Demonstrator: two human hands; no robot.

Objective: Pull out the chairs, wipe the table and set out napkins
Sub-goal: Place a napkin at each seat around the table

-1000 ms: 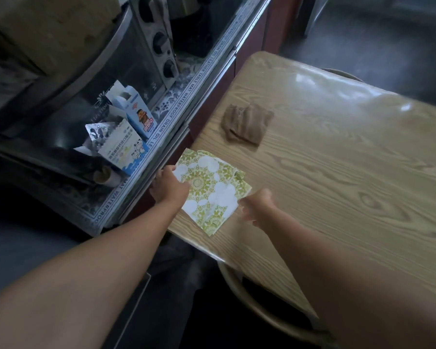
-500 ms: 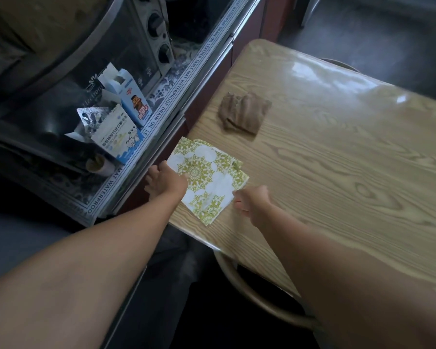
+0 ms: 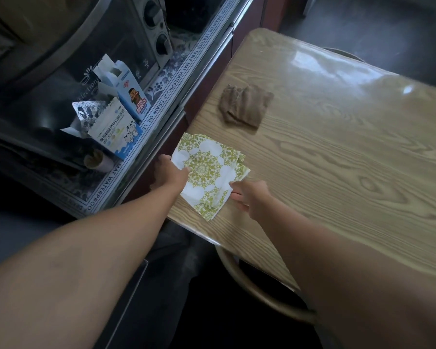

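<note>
Both hands are on the napkins (image 3: 207, 170) now, at the near left corner of the worktop (image 3: 337, 152). The left hand (image 3: 170, 173) pins the stack by its left edge, thumb on top and fingers curled out of sight past the worktop's edge. The right hand (image 3: 249, 196) has slid in from the stack's right corner to its near edge, and its fingertips are tucked under the top sheet, pinching it. The layers are more fanned than a second ago, with green borders peeking out on the right and at the bottom, so it looks like one napkin is being peeled free of the rest.

The brown cloth (image 3: 244, 105) lies folded farther up the worktop, apart from the napkins and untouched, which suggests the wiping is done. The curved back of a chair (image 3: 252, 285) shows below the near edge. By my read the napkin stage has started, but none is laid at a place yet.
</note>
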